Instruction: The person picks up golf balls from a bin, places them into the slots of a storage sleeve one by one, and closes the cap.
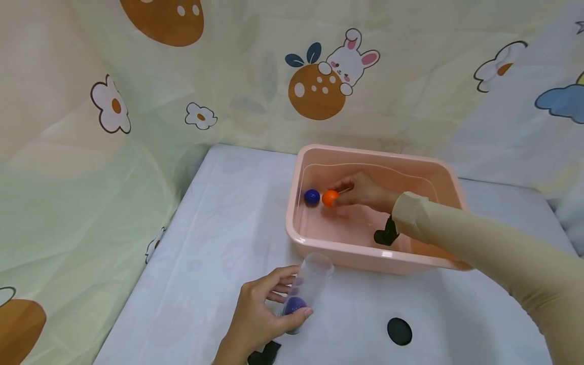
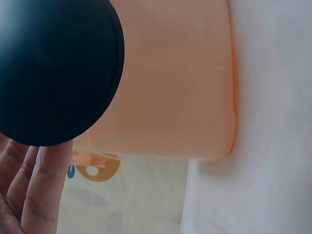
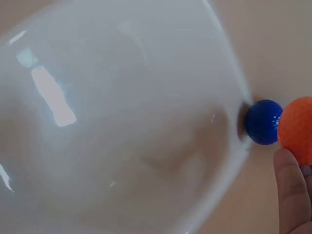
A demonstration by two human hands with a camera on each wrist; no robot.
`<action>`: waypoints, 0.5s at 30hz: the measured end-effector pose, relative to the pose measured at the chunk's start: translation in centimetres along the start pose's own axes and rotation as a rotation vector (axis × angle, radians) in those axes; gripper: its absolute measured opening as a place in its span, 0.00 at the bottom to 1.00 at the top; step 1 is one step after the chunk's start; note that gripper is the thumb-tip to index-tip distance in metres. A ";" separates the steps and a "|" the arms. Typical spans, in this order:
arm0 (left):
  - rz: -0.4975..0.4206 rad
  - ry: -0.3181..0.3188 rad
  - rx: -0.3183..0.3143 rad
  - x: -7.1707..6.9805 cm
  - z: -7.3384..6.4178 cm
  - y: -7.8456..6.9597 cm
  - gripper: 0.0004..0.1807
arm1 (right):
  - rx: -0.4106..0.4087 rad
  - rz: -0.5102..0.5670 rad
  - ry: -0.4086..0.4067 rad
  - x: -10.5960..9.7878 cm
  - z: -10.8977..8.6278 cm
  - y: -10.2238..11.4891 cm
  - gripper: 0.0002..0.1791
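My left hand grips a clear plastic tube, its fingers behind it and thumb in front. The tube tilts with its mouth toward the pink basin, and a blue ball shows in its lower end. In the left wrist view a dark round disc, seemingly the tube's bottom, hides much of that hand. Inside the basin, my right hand pinches an orange ball. Another blue ball lies just left of it, near the basin's side wall, also visible in the right wrist view.
A flat black disc lies on the white-covered table, in front of the basin. Printed fabric hangs behind and at the left. Black wrist-camera parts show below the right sleeve.
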State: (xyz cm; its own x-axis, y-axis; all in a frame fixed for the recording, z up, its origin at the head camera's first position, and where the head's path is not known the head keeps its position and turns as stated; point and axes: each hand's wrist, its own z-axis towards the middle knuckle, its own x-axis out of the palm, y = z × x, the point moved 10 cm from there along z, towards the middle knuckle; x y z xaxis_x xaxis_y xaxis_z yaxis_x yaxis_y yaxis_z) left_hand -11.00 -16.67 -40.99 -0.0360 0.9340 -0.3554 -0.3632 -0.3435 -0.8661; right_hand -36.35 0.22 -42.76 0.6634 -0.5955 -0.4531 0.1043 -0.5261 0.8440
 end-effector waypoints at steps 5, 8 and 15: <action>0.004 -0.003 0.022 0.0 0.0 -0.3 0.31 | 0.017 0.015 0.013 -0.1 -0.5 0.6 0.23; 0.010 -0.005 0.026 0.0 -0.1 -0.5 0.30 | 0.023 0.010 0.013 -0.3 -0.9 1.1 0.23; 0.009 -0.005 0.033 0.1 -0.1 -0.8 0.30 | 0.048 0.019 0.029 -0.7 -2.2 2.2 0.24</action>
State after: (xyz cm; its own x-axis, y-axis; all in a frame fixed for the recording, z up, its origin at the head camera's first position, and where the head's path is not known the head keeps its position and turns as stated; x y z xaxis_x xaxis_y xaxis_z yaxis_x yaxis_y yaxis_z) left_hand -10.62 -16.30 -40.34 -0.0438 0.9314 -0.3614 -0.3934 -0.3486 -0.8507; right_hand -34.98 0.83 -39.93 0.6862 -0.5882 -0.4280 0.0562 -0.5437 0.8374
